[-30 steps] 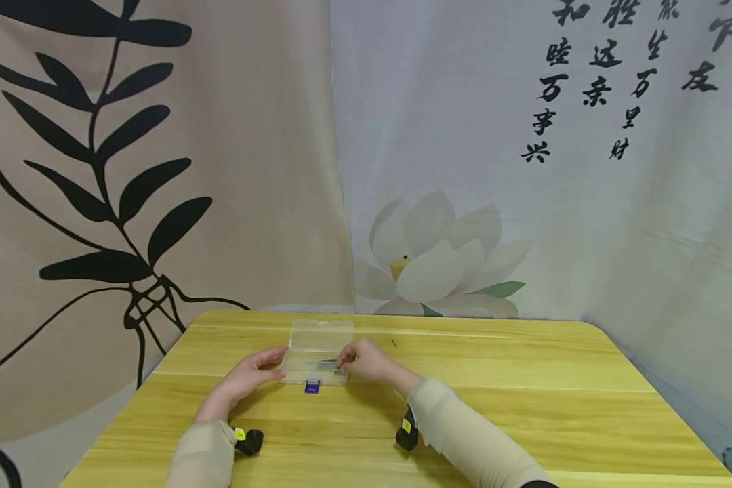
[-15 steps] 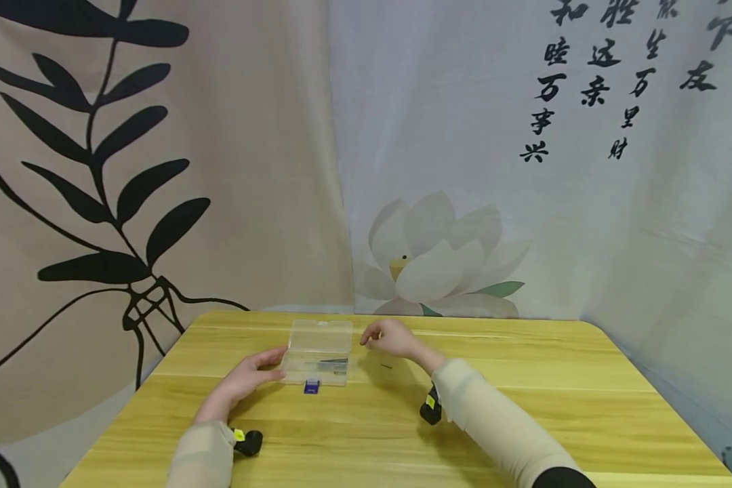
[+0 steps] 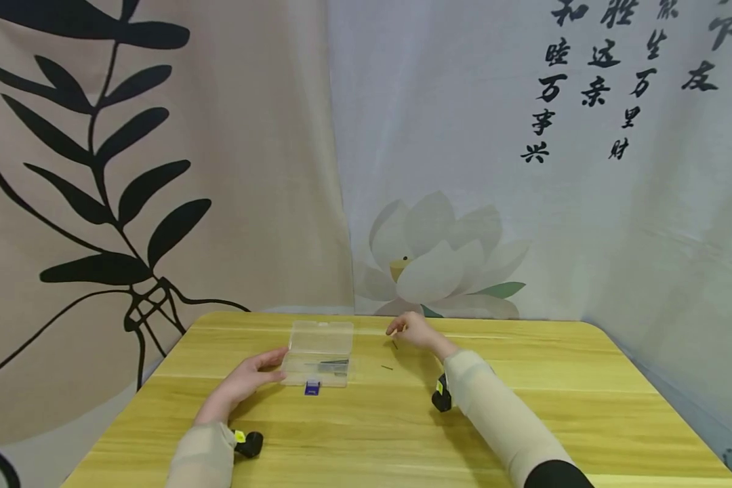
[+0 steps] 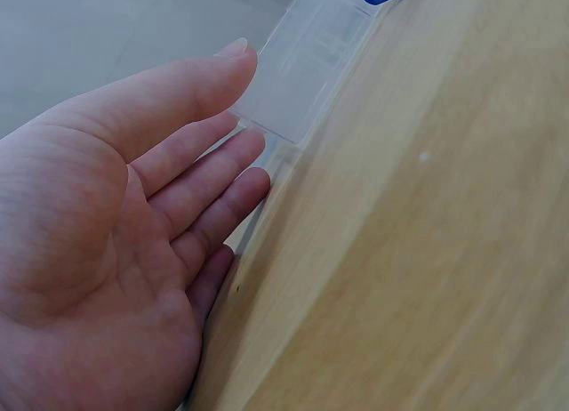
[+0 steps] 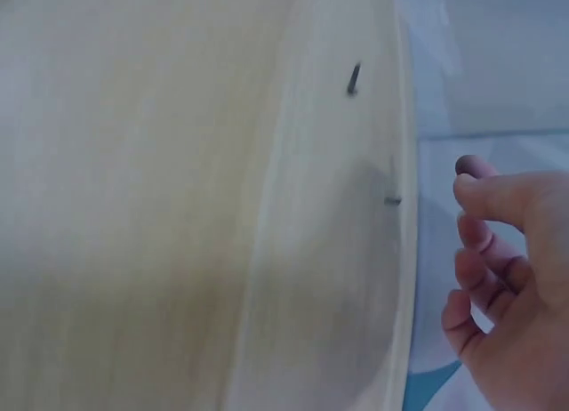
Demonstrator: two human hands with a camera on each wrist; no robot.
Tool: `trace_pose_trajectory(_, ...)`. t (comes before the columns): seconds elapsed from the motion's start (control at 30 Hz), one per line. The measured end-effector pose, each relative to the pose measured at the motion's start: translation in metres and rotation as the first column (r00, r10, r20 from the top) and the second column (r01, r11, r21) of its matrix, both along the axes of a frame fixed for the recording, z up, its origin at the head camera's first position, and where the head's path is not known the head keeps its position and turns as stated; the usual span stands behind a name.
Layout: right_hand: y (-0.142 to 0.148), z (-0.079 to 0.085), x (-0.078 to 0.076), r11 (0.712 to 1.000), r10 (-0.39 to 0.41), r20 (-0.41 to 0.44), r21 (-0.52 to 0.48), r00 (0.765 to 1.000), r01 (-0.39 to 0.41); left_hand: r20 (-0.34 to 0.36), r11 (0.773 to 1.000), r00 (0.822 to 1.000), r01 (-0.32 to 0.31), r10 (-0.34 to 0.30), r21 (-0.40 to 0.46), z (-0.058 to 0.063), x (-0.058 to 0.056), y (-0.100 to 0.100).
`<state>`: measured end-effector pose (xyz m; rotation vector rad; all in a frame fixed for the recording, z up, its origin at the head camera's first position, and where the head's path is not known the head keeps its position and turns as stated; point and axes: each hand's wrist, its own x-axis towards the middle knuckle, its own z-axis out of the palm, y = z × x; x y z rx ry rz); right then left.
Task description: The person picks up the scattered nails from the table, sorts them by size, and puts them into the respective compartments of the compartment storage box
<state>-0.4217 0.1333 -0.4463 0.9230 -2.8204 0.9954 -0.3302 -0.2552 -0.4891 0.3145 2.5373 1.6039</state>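
A clear plastic box (image 3: 322, 339) with its lid raised lies towards the table's back; a blue latch (image 3: 312, 388) is at its front. Dark slim pieces (image 3: 334, 364) lie inside. My left hand (image 3: 251, 375) touches the box's left side with nearly straight fingers, thumb towards the front corner. To the right, over the back of the table, my right hand (image 3: 413, 331) has thumb and index fingertips together; I cannot tell whether they pinch something small. Below it lie two short dark nail-like pieces, a nearer one (image 3: 387, 367) and a farther one (image 3: 394, 345).
The wooden table (image 3: 354, 434) ends close behind the box and the right hand, at a back edge (image 3: 512, 320). Printed cloth (image 3: 268, 169) hangs behind it. A black wrist camera (image 3: 442, 393) sits below the right wrist, another (image 3: 250, 444) by the left.
My right hand has left the box and moved right and back across the table. The nearer nail-like piece has come into view from behind it. The left hand and the box stay put.
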Motion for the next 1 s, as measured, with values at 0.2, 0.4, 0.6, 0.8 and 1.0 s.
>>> trace_pose_trajectory(0.2,0.005,-0.014,-0.015,0.999,-0.053,0.045,0.006,0.998,0.052,-0.002,1.000,1.000,-0.007,0.007,0.008,0.000,0.002,0.001)
trace_pose_trajectory(0.4,0.005,-0.021,-0.020,0.999,-0.043,0.140,0.009,0.989,0.042,0.001,1.000,1.000,-0.014,0.014,0.011,-0.001,0.002,0.002)
trace_pose_trajectory(0.6,0.006,-0.026,-0.022,0.999,-0.044,0.152,0.020,0.987,0.042,-0.004,1.000,1.000,0.000,0.000,-0.003,0.000,0.001,0.002)
trace_pose_trajectory(0.8,0.009,-0.030,-0.025,0.999,-0.054,0.161,0.012,0.986,0.053,-0.006,1.000,1.000,0.012,-0.012,-0.002,0.003,0.003,0.003)
trace_pose_trajectory(1.0,0.010,-0.032,-0.026,0.998,-0.056,0.172,-0.028,0.984,0.061,0.003,1.000,1.000,-0.001,0.001,0.015,0.004,0.004,0.003)
